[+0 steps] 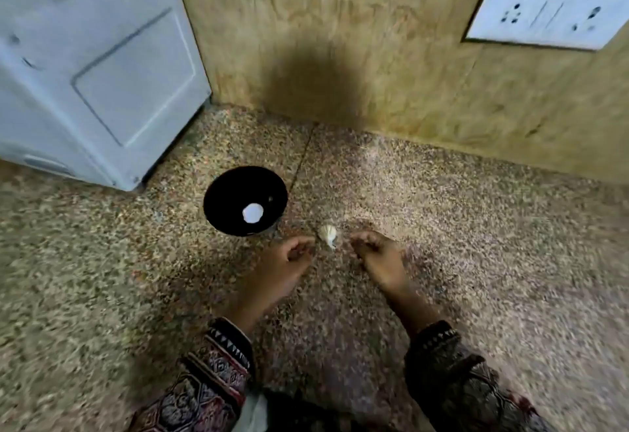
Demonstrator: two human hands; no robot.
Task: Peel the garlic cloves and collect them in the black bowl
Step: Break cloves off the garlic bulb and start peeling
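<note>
Head view, blurred.
- Floor: speckled stone, far edge meeting a tan wall.
- White appliance stands at the floor's far left. A socket plate sits on the wall, far right.
- Bowl: black, upright, near the far edge, just off the appliance's near corner. One white piece lies in its bottom.
- Garlic: pale, skin on, lying on the floor just right of the bowl and apart from it, between the two hands.
- Left hand: grip loosely curled, nothing seen in it, fingertips just left of the garlic.
- Right hand: grip loosely curled, fingers pointing down, nothing seen in it, just right of the garlic.
- Contact with the garlic: cannot tell.
- Patterned sleeves cover both wrists.
</note>
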